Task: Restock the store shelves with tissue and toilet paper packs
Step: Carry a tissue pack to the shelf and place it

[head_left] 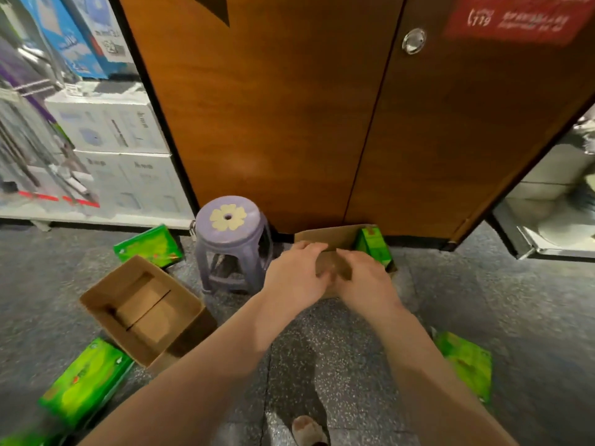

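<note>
Head camera is looking down at both hands working on a cardboard box (335,239) that's sitting on the floor right against the wooden doors (289,123). Left hand (294,275) is curling its fingers over the near flap of the box, and the right hand (363,278) is doing the same just beside it, so both seem to be gripping that flap, though it's a bit blurry. One green tissue pack (373,244) is standing upright at the right end of the box, poking out.

Going outward from the box: a purple stool (230,233) is standing just to its left, and an open box with nothing visible inside (141,309) is sitting further left and nearer the camera. More green packs are lying loose on the floor: one behind that open box (148,244), one nearer the camera on the left (83,378), one nearer on the right (467,362). Shelves with boxed goods (106,130) are off to the far left.

My guess is they're opening the box to dig packs out. What could go wrong: yanking the flap could tip the box and knock that upright pack over. Also the loose packs underfoot are a tripping or squashing risk when stepping back.
</note>
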